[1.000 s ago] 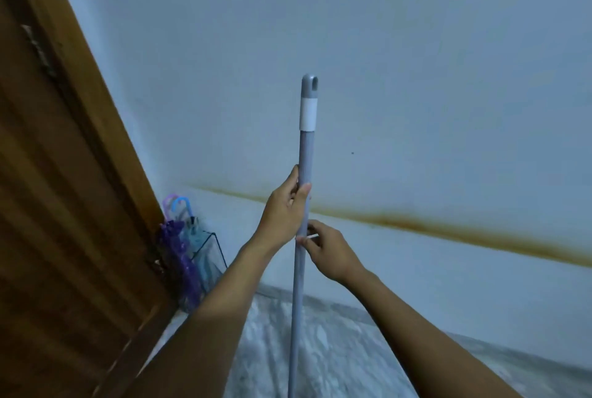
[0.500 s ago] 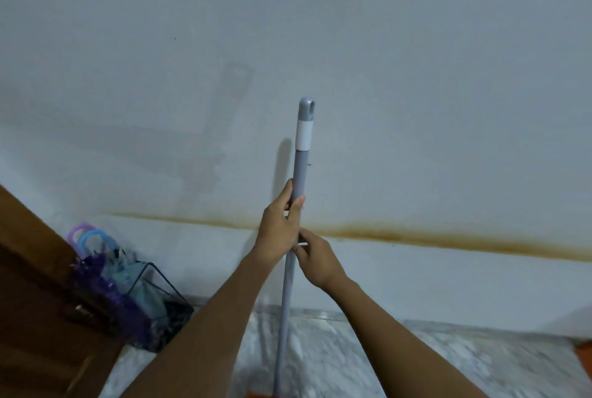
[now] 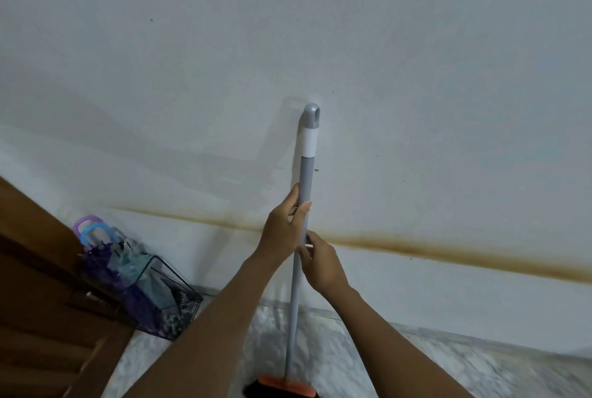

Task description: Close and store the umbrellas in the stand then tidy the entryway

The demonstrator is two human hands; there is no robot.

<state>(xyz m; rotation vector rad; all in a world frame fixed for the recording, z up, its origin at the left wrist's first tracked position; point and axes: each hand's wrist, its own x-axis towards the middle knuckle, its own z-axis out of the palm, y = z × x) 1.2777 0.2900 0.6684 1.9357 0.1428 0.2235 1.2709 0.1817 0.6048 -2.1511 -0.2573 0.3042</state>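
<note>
Between both hands stands a broom, nearly upright, its top close to the wall; whether it touches I cannot tell. Left hand wraps the pole higher up, thumb laid along the front. Right hand holds the pole just below, touching the left. Both forearms reach up and forward, wrists fairly straight. Below the hands the orange head meets the floor.

This looks like parking the broom, part of tidying the entryway. To do it well, I judge: set the head flat and near the wall, tip the top gently until it rests, then loosen the lower hand first and the upper last, checking the pole does not slide sideways.

Down and left of the hands, well apart, closed umbrellas stand in the wire stand beside the door, so storing seems done.
</note>
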